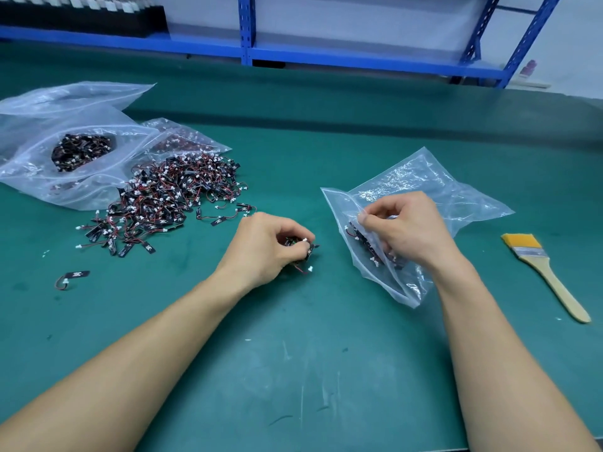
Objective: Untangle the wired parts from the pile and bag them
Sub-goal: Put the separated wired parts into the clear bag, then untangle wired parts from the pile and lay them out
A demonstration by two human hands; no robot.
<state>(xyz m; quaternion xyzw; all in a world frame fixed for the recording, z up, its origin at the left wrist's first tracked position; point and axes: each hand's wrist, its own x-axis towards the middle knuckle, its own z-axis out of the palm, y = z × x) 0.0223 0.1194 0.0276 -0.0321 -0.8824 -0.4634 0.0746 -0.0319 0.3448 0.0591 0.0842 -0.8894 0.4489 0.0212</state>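
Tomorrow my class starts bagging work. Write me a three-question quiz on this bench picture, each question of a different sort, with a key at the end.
1. True or false: the left hand holds a small bunch of wired parts, apart from the big pile.
2. The right hand has its grip on: A) the clear bag; B) a pair of scissors; C) a roll of tape.
3. Fill in: the brush lies on the green table to the ____ of the clear bag.
Key: 1 true; 2 A; 3 right.
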